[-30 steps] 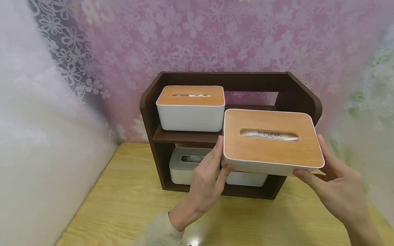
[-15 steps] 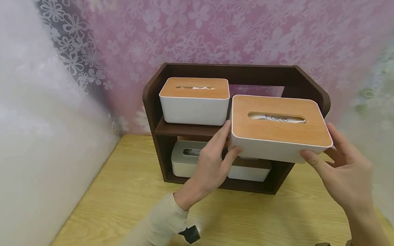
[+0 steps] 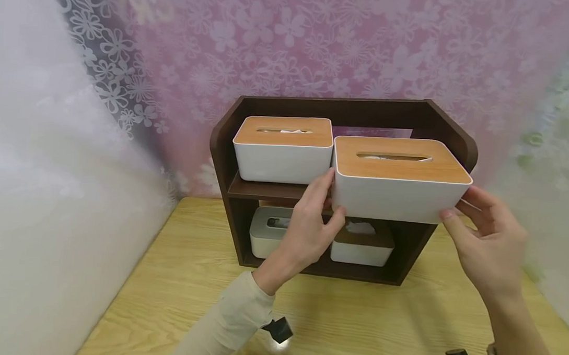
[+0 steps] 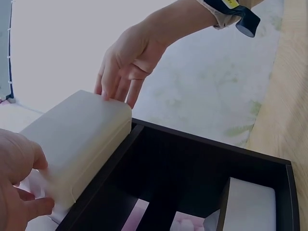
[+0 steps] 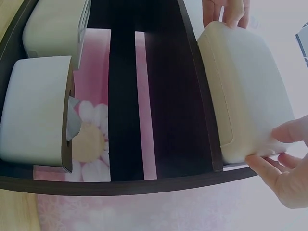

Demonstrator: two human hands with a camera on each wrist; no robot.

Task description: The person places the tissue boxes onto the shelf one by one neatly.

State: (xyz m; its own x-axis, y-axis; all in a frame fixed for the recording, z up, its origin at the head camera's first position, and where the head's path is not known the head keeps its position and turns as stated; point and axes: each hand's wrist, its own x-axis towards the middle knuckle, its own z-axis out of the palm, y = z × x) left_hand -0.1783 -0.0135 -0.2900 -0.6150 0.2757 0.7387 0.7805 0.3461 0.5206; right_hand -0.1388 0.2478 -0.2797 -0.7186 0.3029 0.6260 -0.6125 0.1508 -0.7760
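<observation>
Both hands hold a white tissue box [image 3: 401,201] with a wood-look lid, at the front of the upper right shelf. My left hand [image 3: 308,225] grips its left end, thumb at the lower front corner. At the opposite end, my right hand [image 3: 491,245] grips the lower right corner with thumb and fingers. A matching tissue box [image 3: 280,162] sits on the upper shelf, close by the held one's left side. In the right wrist view the box's underside [image 5: 250,91] shows at the edge of the shelf board [image 5: 204,96].
The dark brown two-tier shelf [image 3: 334,104] stands on a wood-grain table [image 3: 177,278] before a pink floral backdrop [image 3: 251,51]. Its lower tier has a grey-lidded tissue box [image 3: 259,239] and a brown-lidded one [image 3: 363,253] with tissue poking out.
The held tissue box has risen in the head view and tilted back, so more of its white front shows. Both hands have moved with it, keeping their grip.
</observation>
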